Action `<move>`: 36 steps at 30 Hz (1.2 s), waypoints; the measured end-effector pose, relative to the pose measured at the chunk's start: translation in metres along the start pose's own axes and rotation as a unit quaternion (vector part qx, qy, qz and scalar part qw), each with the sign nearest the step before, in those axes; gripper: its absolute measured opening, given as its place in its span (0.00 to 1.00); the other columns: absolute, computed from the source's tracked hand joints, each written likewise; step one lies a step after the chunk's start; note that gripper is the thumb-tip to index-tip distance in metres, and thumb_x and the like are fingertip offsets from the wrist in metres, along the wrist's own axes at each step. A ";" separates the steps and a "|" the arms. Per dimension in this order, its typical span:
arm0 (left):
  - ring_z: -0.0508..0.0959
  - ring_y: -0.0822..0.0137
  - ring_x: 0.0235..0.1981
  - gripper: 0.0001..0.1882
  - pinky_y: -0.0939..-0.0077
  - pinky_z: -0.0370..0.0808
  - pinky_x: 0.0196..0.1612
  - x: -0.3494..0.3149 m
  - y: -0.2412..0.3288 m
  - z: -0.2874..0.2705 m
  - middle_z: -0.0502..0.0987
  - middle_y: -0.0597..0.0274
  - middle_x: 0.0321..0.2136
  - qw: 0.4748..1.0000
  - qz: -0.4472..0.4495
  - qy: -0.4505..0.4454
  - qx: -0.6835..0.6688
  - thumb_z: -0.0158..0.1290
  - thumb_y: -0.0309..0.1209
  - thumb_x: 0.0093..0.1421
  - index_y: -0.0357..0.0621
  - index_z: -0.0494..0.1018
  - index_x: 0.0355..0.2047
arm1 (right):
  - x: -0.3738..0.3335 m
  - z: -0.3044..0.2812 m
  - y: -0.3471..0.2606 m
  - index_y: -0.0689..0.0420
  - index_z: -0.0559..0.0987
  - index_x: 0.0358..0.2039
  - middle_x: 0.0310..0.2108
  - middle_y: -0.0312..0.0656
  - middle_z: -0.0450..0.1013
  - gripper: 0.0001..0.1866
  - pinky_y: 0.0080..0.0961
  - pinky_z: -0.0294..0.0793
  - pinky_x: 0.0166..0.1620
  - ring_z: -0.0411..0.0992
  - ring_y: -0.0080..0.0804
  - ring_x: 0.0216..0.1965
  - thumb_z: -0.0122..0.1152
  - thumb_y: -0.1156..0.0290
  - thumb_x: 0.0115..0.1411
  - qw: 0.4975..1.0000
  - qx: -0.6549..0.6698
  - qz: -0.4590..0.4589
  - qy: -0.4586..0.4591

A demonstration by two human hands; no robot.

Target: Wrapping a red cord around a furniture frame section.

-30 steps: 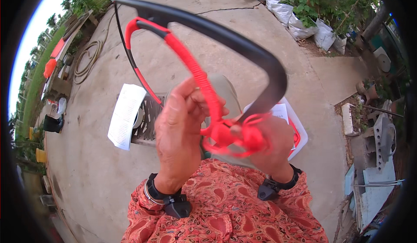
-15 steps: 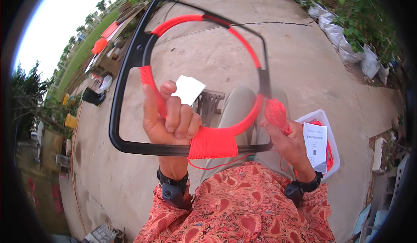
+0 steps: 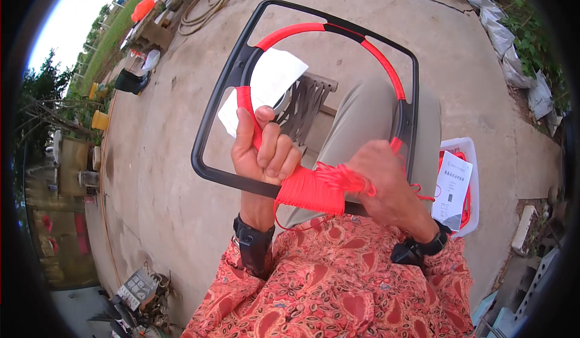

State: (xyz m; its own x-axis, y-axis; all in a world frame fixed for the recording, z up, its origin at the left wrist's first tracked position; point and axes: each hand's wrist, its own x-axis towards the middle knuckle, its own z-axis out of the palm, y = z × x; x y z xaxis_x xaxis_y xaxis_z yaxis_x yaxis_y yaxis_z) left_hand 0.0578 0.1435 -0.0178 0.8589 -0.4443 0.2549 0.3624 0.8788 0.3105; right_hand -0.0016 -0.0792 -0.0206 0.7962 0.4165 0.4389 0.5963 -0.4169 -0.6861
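The person's left hand (image 3: 266, 151) rises from 6 o'clock, its wrist behind the frame's near bar. Its thumb points towards 12 o'clock and its fingers are curled fully round the red-wrapped ring (image 3: 293, 32), leaving no visible gap. The right hand (image 3: 380, 178) reaches in from 5 o'clock, back of the hand uppermost, fingers folded in against a loose red cord bundle (image 3: 345, 180); the fingertips are hidden.

The black rounded rectangular frame (image 3: 238, 66), with the ring set inside it, is held up over the lap, in front of the patterned red shirt (image 3: 326, 277). Its near bar lies towards 6 o'clock, bearing a wide band of tightly wound red cord (image 3: 311, 194); the thin far bar lies towards 12 to 1 o'clock. The left side bar runs from 7 to 1 o'clock. The frame is seen at a slant, so its long axis cannot be determined. The cord bundle points from the right hand towards 9 to 10 o'clock, over the wound band.

From the frame's centre, a white paper sheet (image 3: 275, 75) shows through the ring at 10 o'clock, beside a grey slatted stool (image 3: 308, 105). A white plastic tray (image 3: 473, 181) stands at 4 o'clock, holding a printed white sheet (image 3: 454, 181).
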 end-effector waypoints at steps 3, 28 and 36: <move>0.58 0.73 0.13 0.26 0.77 0.59 0.18 0.000 -0.004 -0.004 0.58 0.68 0.13 0.998 0.014 0.026 0.051 0.32 0.47 0.72 0.39 0.71 0.46 | 0.000 0.004 0.005 0.59 0.80 0.40 0.30 0.42 0.75 0.17 0.35 0.65 0.47 0.72 0.41 0.35 0.69 0.70 0.47 0.998 0.026 0.046 0.021; 0.56 0.72 0.20 0.24 0.74 0.60 0.30 -0.008 -0.017 -0.016 0.57 0.70 0.14 0.982 0.059 0.105 0.145 0.35 0.46 0.72 0.43 0.76 0.41 | 0.039 0.025 0.006 0.63 0.76 0.38 0.19 0.44 0.62 0.17 0.32 0.65 0.30 0.63 0.26 0.23 0.61 0.59 0.62 0.908 0.283 0.215 -0.221; 0.53 0.74 0.11 0.27 0.76 0.60 0.26 -0.006 -0.015 -0.013 0.53 0.72 0.07 0.983 0.059 0.126 0.123 0.30 0.45 0.73 0.40 0.77 0.41 | 0.043 0.023 0.009 0.63 0.75 0.47 0.29 0.40 0.72 0.20 0.24 0.69 0.38 0.64 0.19 0.32 0.60 0.60 0.64 0.887 0.316 0.209 -0.266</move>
State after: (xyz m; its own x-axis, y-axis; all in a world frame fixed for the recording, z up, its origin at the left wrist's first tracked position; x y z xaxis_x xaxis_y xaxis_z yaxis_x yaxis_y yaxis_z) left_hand 0.0518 0.1354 -0.0357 0.9632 -0.2578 0.0762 0.1838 0.8384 0.5130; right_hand 0.0358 -0.0462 -0.0217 0.6732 0.7242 -0.1494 -0.0487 -0.1582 -0.9862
